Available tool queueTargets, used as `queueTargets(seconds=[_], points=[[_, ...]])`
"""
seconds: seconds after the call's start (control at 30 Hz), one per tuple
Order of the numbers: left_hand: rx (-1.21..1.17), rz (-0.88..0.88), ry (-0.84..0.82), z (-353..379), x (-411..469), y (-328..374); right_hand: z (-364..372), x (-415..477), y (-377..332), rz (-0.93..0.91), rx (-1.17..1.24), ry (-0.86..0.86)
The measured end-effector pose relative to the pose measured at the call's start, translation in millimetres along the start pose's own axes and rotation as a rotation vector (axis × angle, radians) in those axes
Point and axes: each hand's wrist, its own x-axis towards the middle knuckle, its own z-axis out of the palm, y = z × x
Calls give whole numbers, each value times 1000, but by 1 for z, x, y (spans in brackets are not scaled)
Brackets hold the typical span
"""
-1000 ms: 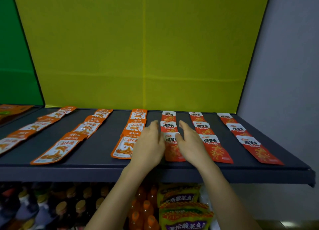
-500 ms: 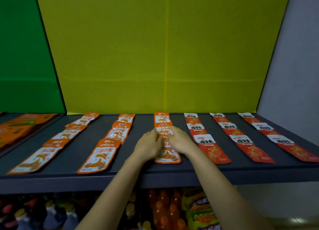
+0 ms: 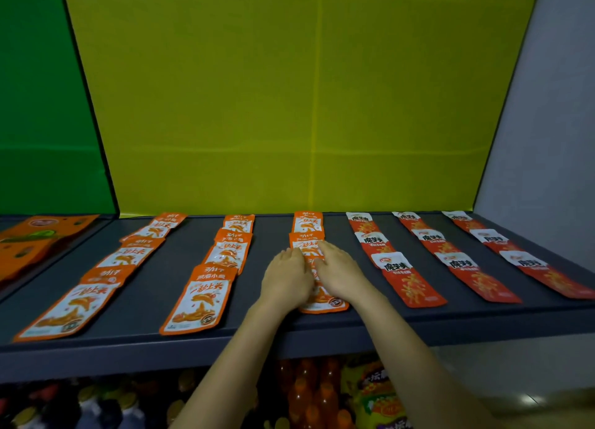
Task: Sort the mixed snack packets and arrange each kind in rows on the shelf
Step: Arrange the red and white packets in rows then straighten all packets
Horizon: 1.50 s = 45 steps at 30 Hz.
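The front orange packet (image 3: 323, 303) is lying near the front edge of the shelf (image 3: 402, 327), mostly covered by both hands. The left hand (image 3: 286, 277) and right hand (image 3: 339, 272) are pressing on it side by side, fingers straight and close together, fingertips reaching the next orange packet (image 3: 306, 243) beyond. Two orange rows (image 3: 201, 296) are lying left of the left hand, and red packets (image 3: 407, 280) right of the right hand.

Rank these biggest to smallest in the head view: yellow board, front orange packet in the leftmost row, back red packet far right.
1. yellow board
2. front orange packet
3. back red packet; it lies farther from the camera, so its true size is unsure.
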Motion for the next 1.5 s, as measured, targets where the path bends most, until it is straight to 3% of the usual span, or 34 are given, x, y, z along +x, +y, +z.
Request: queueTargets(seconds=[0.17,0.37,0.63,1.27,1.5], points=[[-119,-83,-5,-12,26,-1,-13,24,1,64,119,8],[-70,-151,-6,-8,61,5,-14,57,5,112,89,7],[-13,-130,36,4,72,3,2,71,10,79,-68,67],[-86,-140,60,3,70,-4,9,72,3,79,-18,78],[-150,-131,222,-29,67,-4,-6,67,0,-9,112,179]])
